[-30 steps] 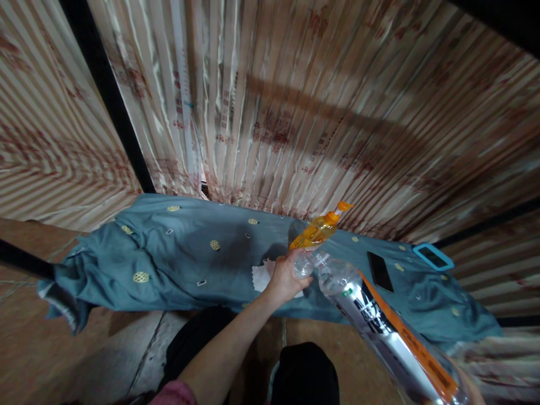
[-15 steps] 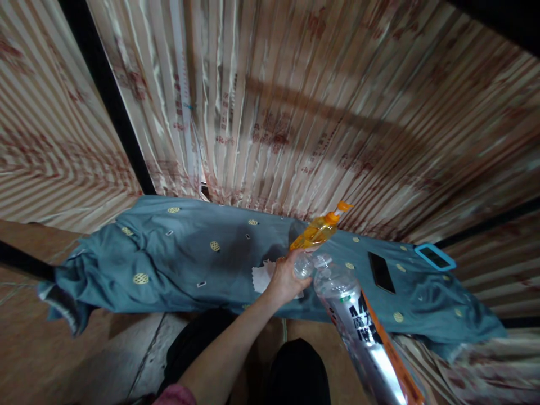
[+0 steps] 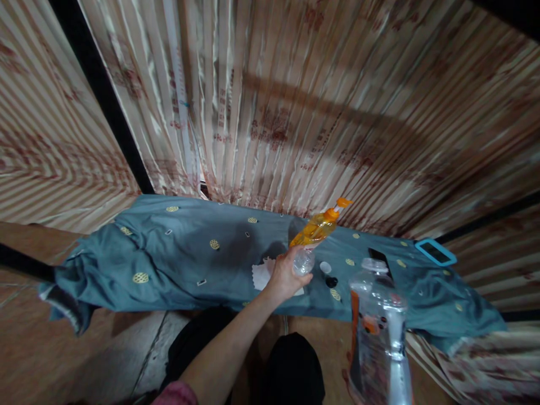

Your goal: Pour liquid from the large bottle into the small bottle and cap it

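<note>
2 bottles up, one in each hand

2 bottles are off the surface right now. Left hand [image 3: 283, 277] has its grip wrapped around the clear bottom end of a small pump bottle [image 3: 314, 232] with orange liquid in it, tilted so the orange pump head points up and to the right, over the blue cloth [image 3: 177, 261] that covers the surface. Big clear bottle [image 3: 377, 332] is upright at the lower right, close to the camera, white neck at the top, orange and black bits of label showing through. The right hand is barely in view under it at the bottom edge, so I can't tell how that grip sits on it.

On the cloth just right of the left hand: a small white cap [image 3: 325, 267] and a small black cap [image 3: 331, 281], near each other. A white tissue [image 3: 262, 274] lies just left of the hand. Further right there's a dark phone [image 3: 377, 254], partly behind the big bottle, and a blue-framed phone [image 3: 436, 252] near the curtain [image 3: 295, 101].
</note>
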The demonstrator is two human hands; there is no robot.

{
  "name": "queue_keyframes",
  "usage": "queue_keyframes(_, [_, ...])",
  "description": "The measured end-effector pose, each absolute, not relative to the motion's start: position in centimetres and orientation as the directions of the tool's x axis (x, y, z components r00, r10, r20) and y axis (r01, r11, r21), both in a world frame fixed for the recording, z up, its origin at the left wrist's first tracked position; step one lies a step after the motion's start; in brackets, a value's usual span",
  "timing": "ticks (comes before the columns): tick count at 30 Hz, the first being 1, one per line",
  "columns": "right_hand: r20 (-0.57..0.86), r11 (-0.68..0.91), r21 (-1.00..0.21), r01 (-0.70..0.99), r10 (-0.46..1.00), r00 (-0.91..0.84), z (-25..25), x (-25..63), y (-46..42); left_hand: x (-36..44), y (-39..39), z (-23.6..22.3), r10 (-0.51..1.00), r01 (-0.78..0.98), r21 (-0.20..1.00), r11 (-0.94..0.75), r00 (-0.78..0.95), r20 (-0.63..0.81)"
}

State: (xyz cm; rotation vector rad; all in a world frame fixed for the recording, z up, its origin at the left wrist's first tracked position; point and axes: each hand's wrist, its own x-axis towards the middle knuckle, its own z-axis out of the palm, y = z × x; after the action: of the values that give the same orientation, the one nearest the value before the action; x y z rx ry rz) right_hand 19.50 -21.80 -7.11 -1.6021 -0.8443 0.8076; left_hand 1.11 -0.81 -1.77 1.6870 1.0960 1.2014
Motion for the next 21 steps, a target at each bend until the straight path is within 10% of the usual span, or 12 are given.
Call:
queue_keyframes(10, [-0.439, -0.082, -0.758, -0.647, 0.799, 0.412, -4.0, 17.8, -20.3, 0.8, -0.9, -1.1, 0.941, 0.202, 0.928, -0.313, 0.197, 0.274])
queue_keyframes(21, [-0.444, -0.078, -0.793, -0.604, 0.754, 0.485, -5.3, 20.4, -17.8, 0.7, -0.8, -1.1, 0.946, 0.205, 0.934, -0.292, 0.205, 0.250])
